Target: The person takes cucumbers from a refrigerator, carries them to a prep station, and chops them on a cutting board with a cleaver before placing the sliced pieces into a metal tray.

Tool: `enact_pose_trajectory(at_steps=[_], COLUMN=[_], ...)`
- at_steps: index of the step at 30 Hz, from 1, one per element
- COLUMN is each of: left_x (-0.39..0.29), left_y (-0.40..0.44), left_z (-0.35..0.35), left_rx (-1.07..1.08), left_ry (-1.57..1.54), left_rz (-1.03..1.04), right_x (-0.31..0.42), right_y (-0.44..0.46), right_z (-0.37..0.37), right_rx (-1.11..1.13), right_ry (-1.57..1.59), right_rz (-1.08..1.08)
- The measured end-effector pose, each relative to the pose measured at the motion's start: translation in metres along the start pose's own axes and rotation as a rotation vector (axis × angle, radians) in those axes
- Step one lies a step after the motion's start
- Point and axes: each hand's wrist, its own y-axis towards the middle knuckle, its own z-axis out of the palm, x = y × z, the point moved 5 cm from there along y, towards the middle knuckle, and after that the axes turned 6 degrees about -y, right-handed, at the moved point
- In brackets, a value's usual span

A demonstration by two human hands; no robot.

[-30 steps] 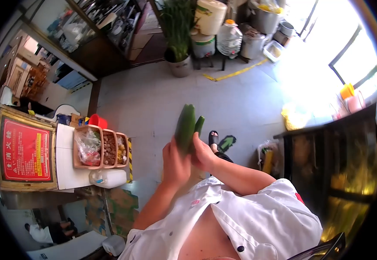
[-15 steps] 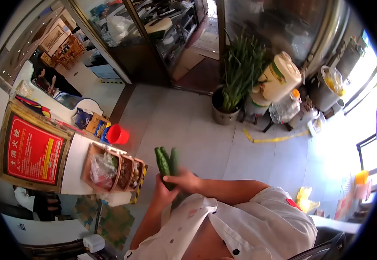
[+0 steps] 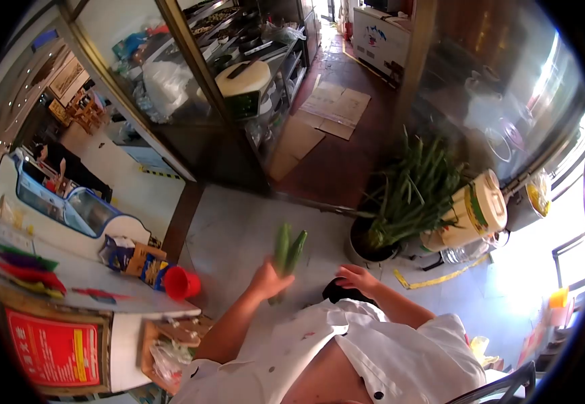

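My left hand [image 3: 270, 281] is closed around green cucumbers [image 3: 288, 252], which point up and away from me over the grey floor. At least two of them show above the fingers, and their lower ends stick out below the hand. To the right, apart from them, my right hand [image 3: 358, 277] hangs over a dark shoe with its fingers spread and nothing in it. A pot of long green leafy stalks [image 3: 414, 195] stands on the floor ahead and to the right.
Ahead is a doorway with cardboard [image 3: 336, 108] on a dark red floor. A glass partition and shelves with a round board [image 3: 244, 77] stand left of it. A red bucket [image 3: 181, 283] and counter are at left. Farther left, a person in dark clothes [image 3: 70, 168] bends over.
My right hand has let go of the cucumbers and moved right; my left hand keeps them. The view has moved forward, so the doorway and plant pot appear nearer.
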Motion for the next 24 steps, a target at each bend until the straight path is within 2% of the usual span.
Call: enact_pose_trajectory(at_steps=[3,4,5,6,8,10,11,14,16,18,20,22,24], left_x=[0.048,0.061,0.069,0.091,0.126,0.110,0.100,0.050,0.032,0.026,0.024,-0.008,-0.030], left_y=[0.103,0.136,0.163,0.187,0.242,0.290,0.313,0.393,0.458,0.531,0.607,0.689,0.778], left_z=[-0.032,-0.039,-0.049,-0.053,-0.072,-0.099,-0.111,-0.152,-0.172,-0.186,-0.198,-0.221,-0.256], left_rx=[-0.042,0.048,0.136,0.130,-0.020,-0.061,-0.105,-0.221,-0.200,-0.133,-0.145,-0.083,-0.145], left_ry=[0.062,0.034,0.006,0.006,0.022,-0.006,-0.046,-0.094,-0.232,-0.337,-0.341,-0.375,-0.329], left_rz=[-0.063,-0.095,-0.132,-0.137,-0.236,-0.282,-0.312,-0.305,-0.325,-0.233,-0.268,-0.209,-0.195], right_x=[-0.020,-0.020,0.003,0.024,0.079,0.162,0.226,0.357,0.452,0.518,0.568,0.582,0.576], right_y=[0.087,0.118,0.140,0.173,0.246,0.310,0.335,0.435,0.476,0.519,0.565,0.628,0.690], right_z=[-0.079,-0.100,-0.109,-0.116,-0.132,-0.136,-0.130,-0.126,-0.112,-0.107,-0.109,-0.135,-0.174], right_rx=[-0.239,-0.300,-0.356,-0.349,-0.342,-0.218,-0.183,-0.192,-0.130,-0.097,-0.021,0.016,0.042], right_ry=[-0.100,-0.098,-0.067,-0.069,-0.147,-0.292,-0.345,-0.421,-0.427,-0.472,-0.445,-0.460,-0.526], right_rz=[0.134,0.169,0.194,0.194,0.188,0.055,0.010,-0.184,-0.239,-0.257,-0.323,-0.301,-0.125])
